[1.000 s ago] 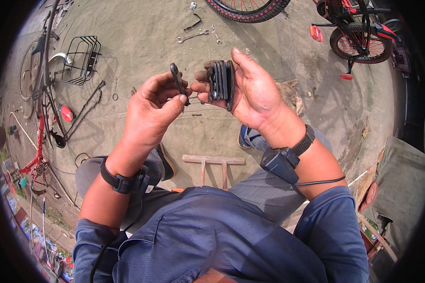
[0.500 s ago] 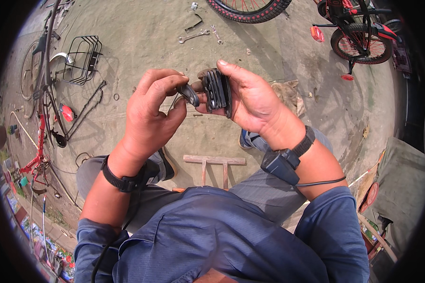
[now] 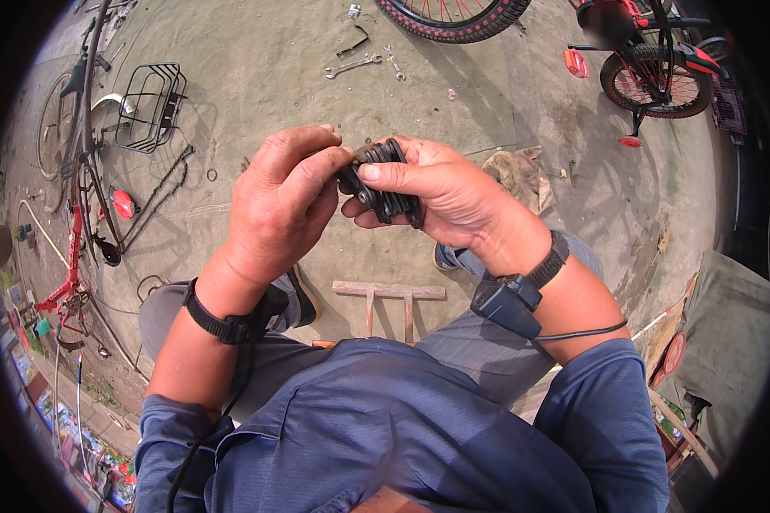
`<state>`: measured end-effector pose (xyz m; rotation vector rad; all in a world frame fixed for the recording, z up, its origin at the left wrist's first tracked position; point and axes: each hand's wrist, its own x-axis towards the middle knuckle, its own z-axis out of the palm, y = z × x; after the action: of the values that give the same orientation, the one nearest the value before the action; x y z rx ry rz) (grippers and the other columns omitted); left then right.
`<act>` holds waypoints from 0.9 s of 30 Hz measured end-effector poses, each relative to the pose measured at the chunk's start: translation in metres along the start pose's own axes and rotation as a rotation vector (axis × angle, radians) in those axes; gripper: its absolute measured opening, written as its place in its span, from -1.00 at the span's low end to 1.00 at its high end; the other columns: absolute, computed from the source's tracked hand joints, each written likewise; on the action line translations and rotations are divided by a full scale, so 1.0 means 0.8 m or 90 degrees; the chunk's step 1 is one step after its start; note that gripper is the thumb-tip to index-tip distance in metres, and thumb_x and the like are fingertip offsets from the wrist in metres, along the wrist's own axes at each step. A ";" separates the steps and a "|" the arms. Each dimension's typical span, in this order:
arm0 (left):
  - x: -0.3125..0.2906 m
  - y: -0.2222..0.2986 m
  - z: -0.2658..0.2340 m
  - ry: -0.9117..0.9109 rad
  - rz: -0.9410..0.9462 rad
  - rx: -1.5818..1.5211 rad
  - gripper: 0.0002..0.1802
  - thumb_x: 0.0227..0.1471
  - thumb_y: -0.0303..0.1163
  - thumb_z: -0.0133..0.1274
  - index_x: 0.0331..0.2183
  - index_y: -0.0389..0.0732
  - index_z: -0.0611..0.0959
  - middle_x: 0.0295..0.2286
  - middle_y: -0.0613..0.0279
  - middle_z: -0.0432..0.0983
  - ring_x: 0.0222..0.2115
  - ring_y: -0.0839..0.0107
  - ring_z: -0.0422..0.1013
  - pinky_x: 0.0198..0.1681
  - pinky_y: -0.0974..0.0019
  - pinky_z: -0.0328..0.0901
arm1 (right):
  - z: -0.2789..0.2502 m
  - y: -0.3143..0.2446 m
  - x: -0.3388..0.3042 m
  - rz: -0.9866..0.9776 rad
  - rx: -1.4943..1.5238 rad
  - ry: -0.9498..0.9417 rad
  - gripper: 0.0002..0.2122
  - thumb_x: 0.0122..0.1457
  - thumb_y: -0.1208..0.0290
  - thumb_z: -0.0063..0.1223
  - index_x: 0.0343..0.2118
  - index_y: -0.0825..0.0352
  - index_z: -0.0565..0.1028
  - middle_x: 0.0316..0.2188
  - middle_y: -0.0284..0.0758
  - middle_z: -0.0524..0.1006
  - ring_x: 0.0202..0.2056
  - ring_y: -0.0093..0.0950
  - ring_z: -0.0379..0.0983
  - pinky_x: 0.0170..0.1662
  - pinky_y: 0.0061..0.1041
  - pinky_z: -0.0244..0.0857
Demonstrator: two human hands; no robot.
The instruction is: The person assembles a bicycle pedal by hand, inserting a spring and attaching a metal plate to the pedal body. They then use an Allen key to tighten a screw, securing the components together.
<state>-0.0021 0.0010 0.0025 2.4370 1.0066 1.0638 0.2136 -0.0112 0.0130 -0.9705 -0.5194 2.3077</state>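
In front of me, my right hand is wrapped round a compact stack of flat black links, its thumb pressed across the top. The links lie side by side with rounded ends, like a folded-up folding lock, but I cannot tell the exact kind. My left hand is closed, with thumb and fingertips pinching the left end of the same stack. Its fingers hide part of that end. Both hands are above the ground, between my knees.
Below my hands stands a small wooden frame. Ahead lie two wrenches, with a rag to the right. At left are a black wire basket, a chain and a red bicycle frame. A bicycle wheel stands far right.
The black piece in my left hand, apart from the stack before, now meets its left end. My right thumb has come down over the stack, which has tilted slightly.
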 end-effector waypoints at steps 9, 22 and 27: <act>-0.003 0.002 0.003 0.051 -0.136 -0.084 -0.45 -0.18 -0.73 0.18 -0.05 -0.22 0.55 -0.11 0.08 0.49 -0.10 0.17 0.49 -0.13 0.24 0.46 | -0.004 0.009 0.007 -0.031 -0.008 0.013 -0.79 0.19 0.42 0.22 -0.18 0.36 0.49 -0.31 -0.27 0.61 -0.29 -0.49 0.59 -0.19 -0.49 0.52; -0.011 0.011 0.006 -0.010 -0.712 -0.648 -0.41 0.09 -0.24 0.27 0.05 -0.38 0.48 -0.20 0.20 0.56 -0.25 0.53 0.46 -0.28 0.47 0.33 | -0.001 0.017 0.009 -0.089 -0.106 0.091 -0.78 0.10 0.47 0.30 -0.23 0.36 0.49 -0.37 -0.36 0.59 -0.35 -0.57 0.52 -0.25 -0.54 0.47; -0.012 0.012 0.006 -0.009 -0.741 -0.652 -0.42 0.06 -0.29 0.29 0.04 -0.37 0.49 -0.23 0.24 0.57 -0.25 0.56 0.45 -0.28 0.48 0.32 | -0.002 0.025 0.013 -0.087 -0.131 0.076 -0.77 0.15 0.40 0.27 -0.20 0.35 0.49 -0.34 -0.32 0.59 -0.35 -0.56 0.53 -0.26 -0.53 0.44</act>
<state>0.0013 -0.0123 -0.0010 0.7930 1.1677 0.7645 0.2016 -0.0193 -0.0041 -1.1255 -0.7595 2.0903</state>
